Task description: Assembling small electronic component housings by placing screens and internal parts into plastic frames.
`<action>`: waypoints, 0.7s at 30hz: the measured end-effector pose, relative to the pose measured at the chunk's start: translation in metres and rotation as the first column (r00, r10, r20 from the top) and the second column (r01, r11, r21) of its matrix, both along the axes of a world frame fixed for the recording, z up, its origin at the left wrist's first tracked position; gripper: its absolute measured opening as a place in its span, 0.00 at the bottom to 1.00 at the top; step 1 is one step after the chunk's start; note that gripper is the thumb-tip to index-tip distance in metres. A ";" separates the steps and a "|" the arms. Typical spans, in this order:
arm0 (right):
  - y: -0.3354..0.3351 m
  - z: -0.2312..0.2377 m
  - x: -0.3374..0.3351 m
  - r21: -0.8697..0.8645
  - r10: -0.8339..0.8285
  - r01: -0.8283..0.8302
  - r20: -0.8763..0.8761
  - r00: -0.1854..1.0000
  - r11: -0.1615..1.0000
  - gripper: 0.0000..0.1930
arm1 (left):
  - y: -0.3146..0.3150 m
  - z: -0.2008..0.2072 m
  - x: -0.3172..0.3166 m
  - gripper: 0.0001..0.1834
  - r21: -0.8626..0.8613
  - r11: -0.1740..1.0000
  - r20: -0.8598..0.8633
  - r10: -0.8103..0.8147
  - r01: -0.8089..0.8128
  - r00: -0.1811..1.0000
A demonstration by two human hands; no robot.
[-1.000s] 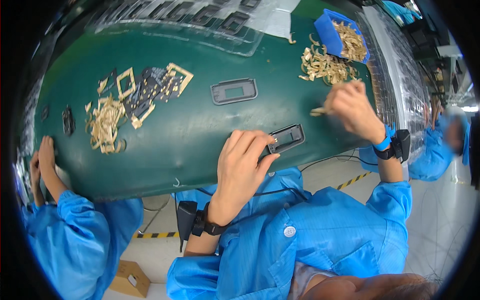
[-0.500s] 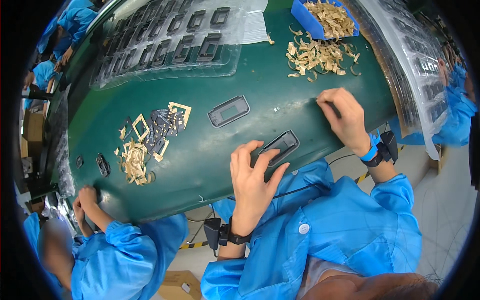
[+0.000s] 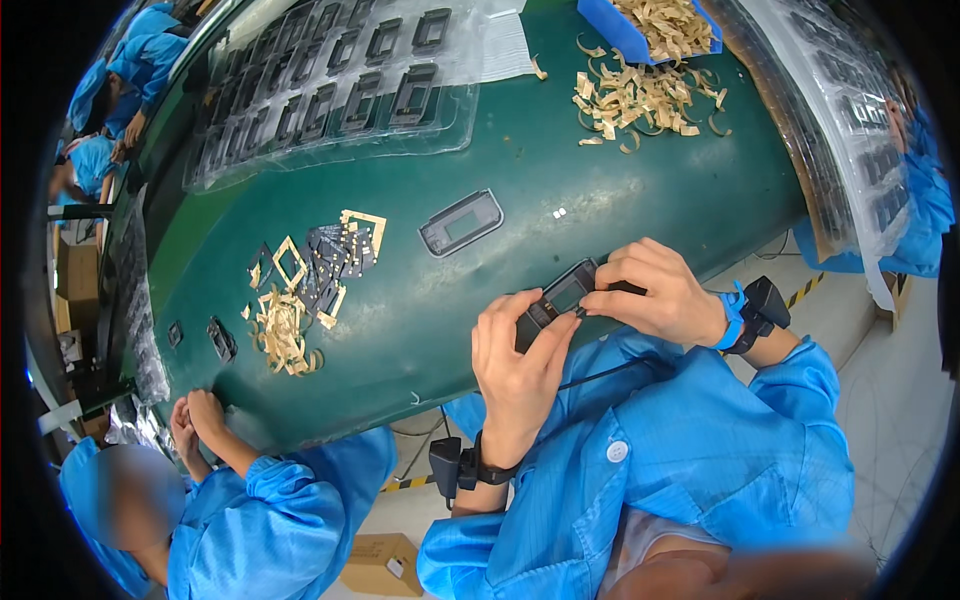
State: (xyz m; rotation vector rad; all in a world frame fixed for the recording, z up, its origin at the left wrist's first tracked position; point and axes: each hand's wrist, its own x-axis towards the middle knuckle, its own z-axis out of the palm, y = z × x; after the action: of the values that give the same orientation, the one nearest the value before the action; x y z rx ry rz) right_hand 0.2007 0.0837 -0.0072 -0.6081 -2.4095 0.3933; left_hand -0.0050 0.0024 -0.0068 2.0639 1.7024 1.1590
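Observation:
A small black plastic housing (image 3: 566,294) with a rectangular window lies tilted at the near edge of the green table. My left hand (image 3: 518,345) is closed on its left end, thumb along the near side and fingers on the far side. My right hand (image 3: 655,292) is closed at its right end, thumb and fingertips against the rim. Whether a tiny piece is also between those fingertips is hidden. Farther off and to the left rests a similar grey housing (image 3: 461,224), touched by no hand. Two small white bits (image 3: 559,213) lie beyond my hands.
Clear trays (image 3: 330,130) of black housings stand at the far left. A blue bin (image 3: 615,32) of tan paper strips is at the far right, with loose strips (image 3: 645,100) before it. Tan strips (image 3: 283,330) and dark cut sheets (image 3: 335,260) lie left. A co-worker's hands (image 3: 197,420) are at lower left.
My right hand has moved nearer and left, from above the table to the housing's right end. My left hand has closed around the housing's left end. The view has shifted slightly.

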 end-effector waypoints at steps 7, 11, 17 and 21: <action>0.000 0.001 0.000 0.056 0.011 -0.012 0.026 1.000 0.998 0.13 | -0.001 0.000 0.001 0.13 0.035 0.999 -0.050 0.002 0.000 0.999; -0.001 0.000 -0.002 0.191 0.025 -0.032 0.041 0.999 0.981 0.13 | -0.002 -0.004 0.002 0.14 0.085 0.996 -0.104 0.015 -0.006 0.994; 0.000 0.002 0.000 0.366 0.016 -0.046 0.084 0.996 0.930 0.09 | 0.000 -0.009 0.003 0.11 0.169 0.985 -0.168 0.043 -0.015 0.985; 0.005 0.003 0.011 0.394 0.013 -0.050 0.097 0.995 0.918 0.08 | 0.001 -0.012 -0.002 0.12 0.211 0.977 -0.155 0.027 0.006 0.987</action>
State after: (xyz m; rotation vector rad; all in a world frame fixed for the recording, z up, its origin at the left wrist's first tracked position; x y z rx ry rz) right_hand 0.2117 0.0884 -0.0043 -0.4112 -2.4894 -0.1171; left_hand -0.0074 0.0034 -0.0185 2.3320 1.7268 1.2590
